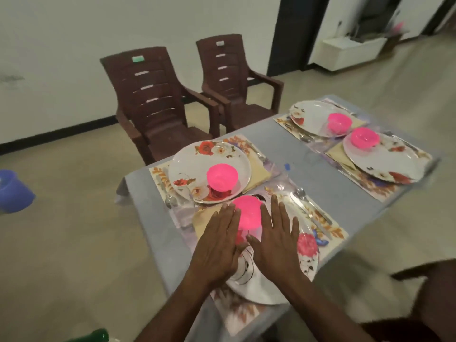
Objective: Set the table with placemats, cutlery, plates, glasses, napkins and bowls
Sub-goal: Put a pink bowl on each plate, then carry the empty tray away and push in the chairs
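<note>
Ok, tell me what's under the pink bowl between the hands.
The bowl sits on a floral plate, which lies on a placemat. Both hands, left and right, cover much of the plate, so its centre is hidden.

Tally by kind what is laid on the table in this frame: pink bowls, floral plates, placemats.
Pink bowls: 4
Floral plates: 4
Placemats: 4
Total: 12

Bowls (247, 210): you see glossy, translucent pink plastic.
Plates (209, 169): smooth, shiny, flower-printed.
Spoon (299, 193): bright polished metal.
Worktop (328, 183): your matt grey cloth cover.
Chairs (153, 99): brown moulded plastic.
</note>
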